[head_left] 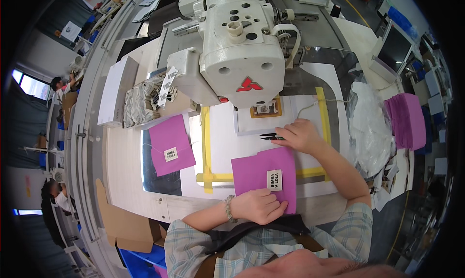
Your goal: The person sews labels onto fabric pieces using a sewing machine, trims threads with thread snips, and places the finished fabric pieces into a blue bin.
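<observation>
My right hand (296, 135) holds small black thread snips (269, 136), their points toward the left, over the white sheet framed with yellow tape (207, 166). My left hand (259, 205) has its fingers curled on a magenta fabric piece (252, 171), gripping it near the lower edge. A printed white label (274, 180) is on that piece. Another labelled magenta piece (162, 125) lies to the left, with a loose thread across it. Just beyond my hands, under the head of a white sewing machine (242, 67), is a clamp plate with an orange-edged window (265, 113).
At the left stand a long white box (117, 91) and a tray of small labels (139, 106). On the right are a plastic bag (365, 127), stacked magenta pieces (404, 120) and a small screen (392, 49). An open cardboard box (121, 220) sits lower left. Co-workers (63, 86) work farther left.
</observation>
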Available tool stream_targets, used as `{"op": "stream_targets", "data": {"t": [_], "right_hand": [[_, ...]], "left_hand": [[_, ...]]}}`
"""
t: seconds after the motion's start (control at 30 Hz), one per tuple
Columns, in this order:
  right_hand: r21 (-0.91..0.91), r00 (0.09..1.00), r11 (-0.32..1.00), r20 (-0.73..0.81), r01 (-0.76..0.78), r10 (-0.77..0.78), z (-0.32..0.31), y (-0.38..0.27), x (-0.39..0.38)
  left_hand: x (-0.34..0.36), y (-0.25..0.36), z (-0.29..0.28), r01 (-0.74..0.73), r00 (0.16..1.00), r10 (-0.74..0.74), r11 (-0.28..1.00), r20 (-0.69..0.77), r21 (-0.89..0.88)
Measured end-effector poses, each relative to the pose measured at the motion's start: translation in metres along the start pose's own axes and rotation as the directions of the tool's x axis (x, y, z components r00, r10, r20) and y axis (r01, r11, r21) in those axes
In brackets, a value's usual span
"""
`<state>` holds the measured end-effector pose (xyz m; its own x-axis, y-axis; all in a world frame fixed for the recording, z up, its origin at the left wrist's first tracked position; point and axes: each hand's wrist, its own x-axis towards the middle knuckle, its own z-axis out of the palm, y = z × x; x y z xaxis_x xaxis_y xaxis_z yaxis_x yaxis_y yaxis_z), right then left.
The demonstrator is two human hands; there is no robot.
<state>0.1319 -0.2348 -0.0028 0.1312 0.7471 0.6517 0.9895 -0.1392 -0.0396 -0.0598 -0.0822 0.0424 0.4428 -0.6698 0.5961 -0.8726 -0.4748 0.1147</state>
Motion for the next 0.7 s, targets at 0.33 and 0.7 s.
{"op": "stream_targets", "data": {"t": [0.33,0.7], "right_hand": [[0.117,0.994,0.987,-0.006,-0.107,0.109,-0.007,0.0,-0.004],[0.292,0.842,0.802,0.026,-0.522,0.539,-0.003,0.02,-0.015]], "left_hand": [[0.0,-0.002,-0.003,-0.027,0.998,0.025,0.999,-0.05,-0.038],[-0.01,-0.044,-0.083,0.473,0.867,-0.402,0.85,-0.296,0.231]]}}
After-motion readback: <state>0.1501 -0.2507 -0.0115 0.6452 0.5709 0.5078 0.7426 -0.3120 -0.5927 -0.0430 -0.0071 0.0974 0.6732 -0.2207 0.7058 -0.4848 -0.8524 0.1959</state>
